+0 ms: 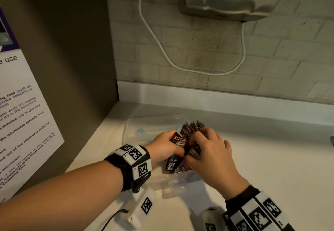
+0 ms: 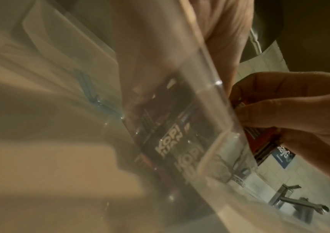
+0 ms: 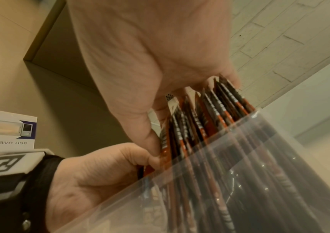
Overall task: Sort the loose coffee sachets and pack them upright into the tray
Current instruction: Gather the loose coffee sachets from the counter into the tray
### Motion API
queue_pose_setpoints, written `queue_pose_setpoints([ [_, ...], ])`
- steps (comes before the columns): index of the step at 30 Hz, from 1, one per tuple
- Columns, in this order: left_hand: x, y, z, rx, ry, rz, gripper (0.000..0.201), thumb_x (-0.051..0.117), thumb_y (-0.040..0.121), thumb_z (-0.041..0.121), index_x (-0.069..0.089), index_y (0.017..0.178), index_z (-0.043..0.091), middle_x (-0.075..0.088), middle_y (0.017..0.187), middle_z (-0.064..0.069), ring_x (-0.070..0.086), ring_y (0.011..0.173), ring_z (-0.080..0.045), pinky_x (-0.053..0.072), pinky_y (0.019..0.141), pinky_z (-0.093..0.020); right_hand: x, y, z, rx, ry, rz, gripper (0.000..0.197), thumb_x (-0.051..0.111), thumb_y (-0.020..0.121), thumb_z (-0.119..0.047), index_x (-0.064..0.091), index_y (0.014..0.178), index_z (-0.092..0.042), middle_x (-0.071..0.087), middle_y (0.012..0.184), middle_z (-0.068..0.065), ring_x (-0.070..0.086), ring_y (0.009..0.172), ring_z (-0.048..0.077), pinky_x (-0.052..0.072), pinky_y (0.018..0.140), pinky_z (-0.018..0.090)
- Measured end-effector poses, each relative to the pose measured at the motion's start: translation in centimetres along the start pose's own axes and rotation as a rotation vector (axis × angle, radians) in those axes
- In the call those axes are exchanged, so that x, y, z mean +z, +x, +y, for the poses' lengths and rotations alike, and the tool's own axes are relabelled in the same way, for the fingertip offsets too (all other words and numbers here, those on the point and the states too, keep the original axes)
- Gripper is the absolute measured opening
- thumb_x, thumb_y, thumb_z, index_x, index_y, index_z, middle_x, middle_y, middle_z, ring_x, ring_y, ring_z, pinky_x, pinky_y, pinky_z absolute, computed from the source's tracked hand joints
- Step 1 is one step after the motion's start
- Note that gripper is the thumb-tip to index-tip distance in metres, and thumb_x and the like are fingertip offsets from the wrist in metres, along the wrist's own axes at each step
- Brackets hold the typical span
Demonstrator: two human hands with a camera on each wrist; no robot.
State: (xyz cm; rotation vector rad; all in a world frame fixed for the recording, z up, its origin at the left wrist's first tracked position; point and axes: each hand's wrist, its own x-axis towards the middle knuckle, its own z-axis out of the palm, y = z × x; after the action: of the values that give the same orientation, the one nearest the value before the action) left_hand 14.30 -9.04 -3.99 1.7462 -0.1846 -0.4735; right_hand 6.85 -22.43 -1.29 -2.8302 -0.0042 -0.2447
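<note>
Nearest the camera, the left hand point(image 1: 165, 146) pinches a few sachets point(image 1: 178, 140) inside the clear tray point(image 1: 137, 129); beyond, the right hand point(image 1: 209, 151) grips the upright row. Packing is underway; next, slotting these in upright.

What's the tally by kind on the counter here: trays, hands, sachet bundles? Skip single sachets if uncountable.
Clear plastic tray: 1
Hands: 2, left hand and right hand
Bundle of coffee sachets, upright in the tray: 1; single sachets overlap too much to count
Total: 4
</note>
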Motion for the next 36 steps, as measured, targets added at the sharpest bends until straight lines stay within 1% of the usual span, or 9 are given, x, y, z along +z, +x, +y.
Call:
queue_pose_setpoints([
  [4, -0.6, 0.1, 0.0, -0.049, -0.012, 0.001, 0.032, 0.063, 0.074, -0.011, 0.064, 0.086, 0.019, 0.069, 0.079, -0.006, 0.066, 0.077, -0.023, 0.053, 0.070, -0.030, 0.1, 0.1, -0.1, 0.010, -0.002, 0.019, 0.025, 0.059, 0.079, -0.040, 0.051, 0.100, -0.029, 0.040, 0.120, -0.008, 0.041, 0.116, 0.019, 0.031, 0.102, 0.045],
  [14, -1.9, -0.7, 0.5, -0.079, -0.043, 0.059, 0.024, 0.063, 0.078, -0.006, 0.060, 0.084, 0.016, 0.066, 0.079, -0.006, 0.064, 0.070, -0.019, 0.046, 0.053, -0.020, 0.4, 0.2, -0.3, 0.017, -0.022, 0.047, 0.022, 0.060, 0.080, -0.039, 0.053, 0.097, -0.027, 0.041, 0.118, -0.007, 0.043, 0.114, 0.019, 0.031, 0.103, 0.048],
  [20, -2.5, -0.9, 0.5, -0.158, -0.068, 0.067, 0.022, 0.060, 0.080, -0.005, 0.059, 0.089, 0.016, 0.067, 0.089, -0.012, 0.066, 0.079, -0.026, 0.054, 0.066, -0.033, 0.5, 0.4, -0.3, 0.008, -0.049, 0.047, 0.021, 0.058, 0.082, -0.035, 0.052, 0.101, -0.028, 0.041, 0.118, -0.007, 0.041, 0.118, 0.020, 0.029, 0.105, 0.049],
  [24, -2.3, -1.6, 1.1, -0.239, -0.158, -0.002, 0.027, 0.055, 0.085, -0.006, 0.058, 0.102, 0.014, 0.068, 0.091, -0.014, 0.067, 0.074, -0.023, 0.054, 0.051, -0.031, 0.5, 0.3, -0.4, 0.005, -0.043, 0.056, 0.023, 0.059, 0.082, -0.038, 0.052, 0.102, -0.029, 0.042, 0.119, -0.008, 0.041, 0.119, 0.020, 0.029, 0.105, 0.049],
  [25, -2.1, -1.8, 1.2, -0.244, -0.169, -0.019, 0.028, 0.055, 0.085, -0.007, 0.059, 0.104, 0.014, 0.068, 0.092, -0.014, 0.068, 0.075, -0.024, 0.055, 0.051, -0.032, 0.5, 0.3, -0.5, 0.005, -0.039, 0.060, 0.024, 0.060, 0.081, -0.038, 0.053, 0.102, -0.029, 0.043, 0.119, -0.007, 0.042, 0.119, 0.021, 0.030, 0.104, 0.049],
  [27, -1.5, -1.8, 1.2, -0.241, -0.168, -0.035, 0.028, 0.056, 0.084, -0.007, 0.059, 0.102, 0.015, 0.068, 0.094, -0.014, 0.068, 0.080, -0.025, 0.057, 0.058, -0.036, 0.4, 0.3, -0.6, 0.006, -0.030, 0.062, 0.026, 0.060, 0.081, -0.041, 0.054, 0.103, -0.029, 0.044, 0.119, -0.007, 0.042, 0.118, 0.021, 0.031, 0.104, 0.050],
  [30, -0.8, -1.7, 1.0, -0.218, -0.184, -0.029, 0.027, 0.054, 0.084, -0.009, 0.059, 0.093, 0.016, 0.066, 0.082, -0.011, 0.066, 0.066, -0.019, 0.054, 0.051, -0.028, 0.2, 0.2, -0.5, 0.008, -0.031, 0.051, 0.034, 0.062, 0.078, -0.049, 0.052, 0.105, -0.030, 0.043, 0.118, -0.008, 0.042, 0.117, 0.020, 0.031, 0.104, 0.048],
  [33, -0.8, -1.5, 0.9, -0.213, -0.199, -0.025, 0.028, 0.054, 0.083, -0.011, 0.060, 0.092, 0.015, 0.066, 0.082, -0.012, 0.067, 0.069, -0.022, 0.055, 0.058, -0.032, -0.1, 0.0, -0.4, 0.019, -0.027, 0.027, 0.043, 0.064, 0.073, -0.057, 0.049, 0.105, -0.033, 0.041, 0.117, -0.010, 0.039, 0.117, 0.017, 0.031, 0.104, 0.045],
  [36, -1.3, -1.5, 0.9, -0.215, -0.181, -0.001, 0.026, 0.056, 0.082, -0.009, 0.060, 0.093, 0.015, 0.068, 0.085, -0.013, 0.068, 0.076, -0.027, 0.056, 0.067, -0.039, -0.4, -0.2, -0.4, 0.025, -0.011, 0.016, 0.048, 0.066, 0.069, -0.058, 0.048, 0.106, -0.035, 0.039, 0.117, -0.011, 0.038, 0.118, 0.016, 0.029, 0.105, 0.046],
])
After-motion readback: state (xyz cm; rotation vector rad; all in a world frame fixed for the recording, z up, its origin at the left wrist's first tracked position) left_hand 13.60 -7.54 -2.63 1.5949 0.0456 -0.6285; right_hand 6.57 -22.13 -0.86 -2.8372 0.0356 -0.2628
